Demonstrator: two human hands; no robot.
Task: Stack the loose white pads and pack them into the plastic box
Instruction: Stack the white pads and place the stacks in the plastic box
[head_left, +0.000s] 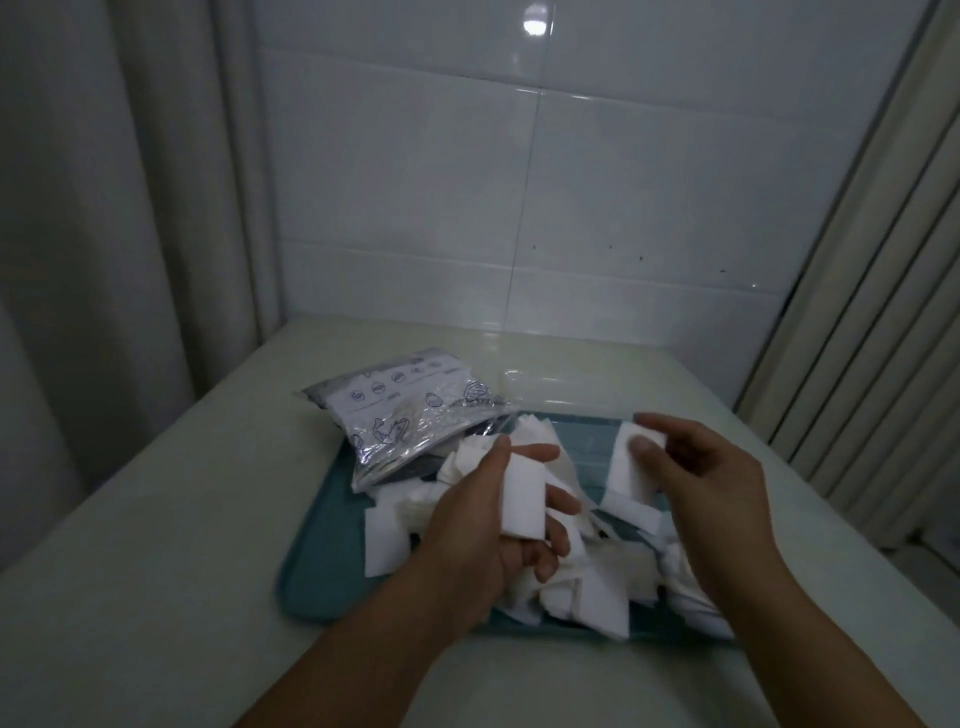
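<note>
A heap of loose white pads (582, 582) lies on a teal tray (311, 582) in front of me. My left hand (483, 525) holds a small stack of white pads (524, 499) between thumb and fingers, above the heap. My right hand (701, 488) pinches another white pad (631, 462) upright over the tray's right side. A clear plastic box (561, 389) stands at the tray's far edge, hard to make out.
A clear plastic bag (410, 415) with printed labels rests on the tray's far left corner. The tray sits on a pale table (156, 519) against a white tiled wall (519, 182). Curtains hang on the left and a ribbed panel on the right.
</note>
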